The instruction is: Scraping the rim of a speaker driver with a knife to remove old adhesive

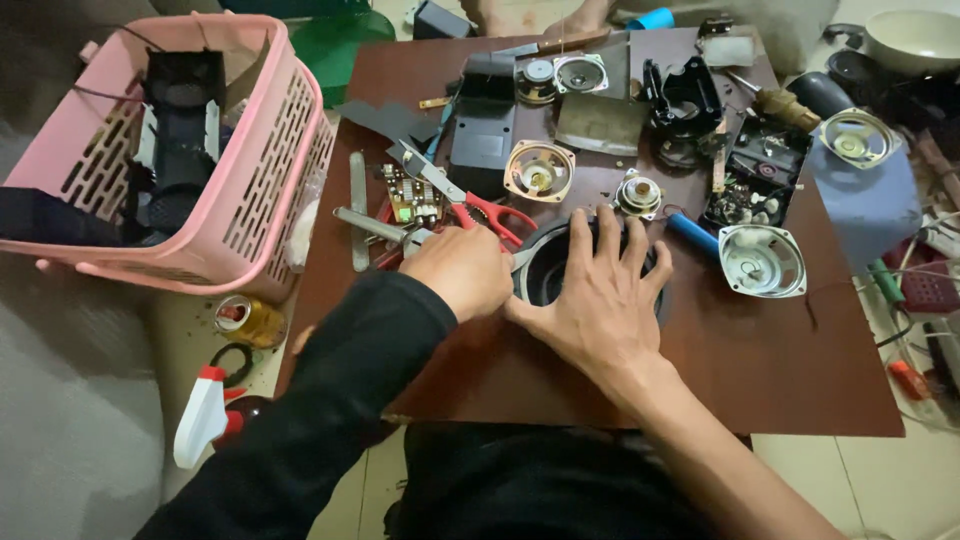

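Both hands rest on the black round speaker (pixel 560 265): right hand (pixel 600 300) flat and spread, left hand (pixel 462 270) clenched at its rim.

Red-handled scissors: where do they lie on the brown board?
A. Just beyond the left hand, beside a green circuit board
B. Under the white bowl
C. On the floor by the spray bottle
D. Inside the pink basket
A: the red-handled scissors lie on the brown board, just past the left hand, next to the green circuit board.

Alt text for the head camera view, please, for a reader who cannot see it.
Two hands work on a round black speaker on a brown table: the right hand lies flat across it, the left hand is closed at its edge. Red-handled scissors, loose speakers and circuit parts lie around; a pink basket stands left.
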